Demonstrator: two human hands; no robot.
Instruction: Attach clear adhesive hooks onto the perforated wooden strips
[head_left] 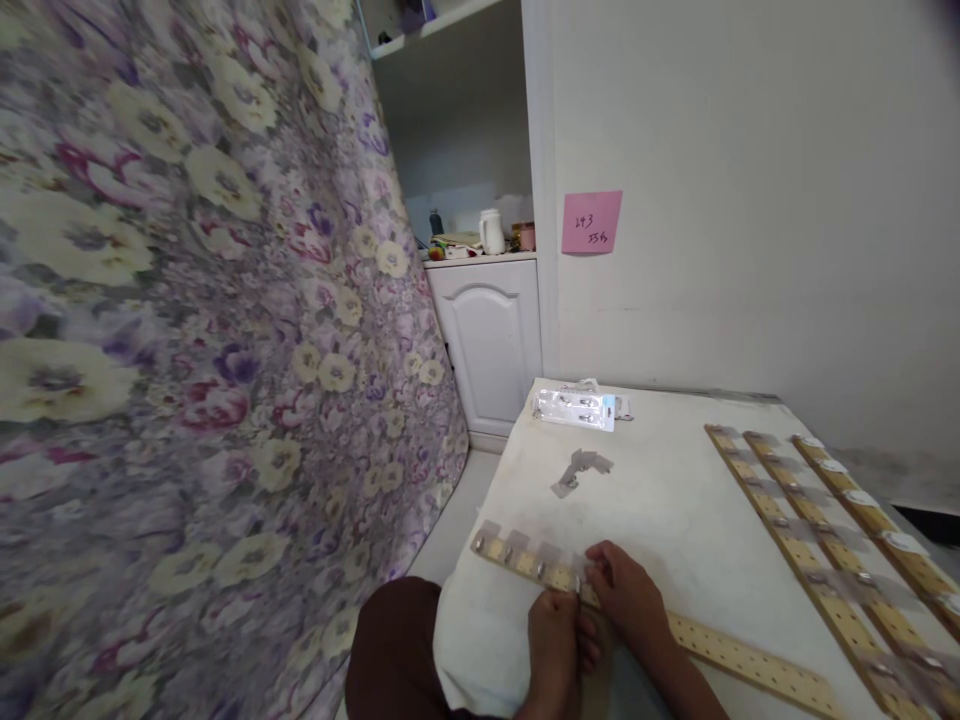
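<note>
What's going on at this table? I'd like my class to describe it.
A person has both hands at a wooden strip with rows of holes; the left hand is nearer the body, the right hand just beyond. Clear tabs line its far-left stretch, while its near-right stretch is bare. What the fingers grip is too small to tell. Loose pieces and packaging lie farther back, with three more strips at right.

At lower centre, the left hand (pixel 551 635) is curled; the right hand (pixel 624 588), fingers bent, sits just beside, forearm (pixel 681 670) slanting lower right.
</note>
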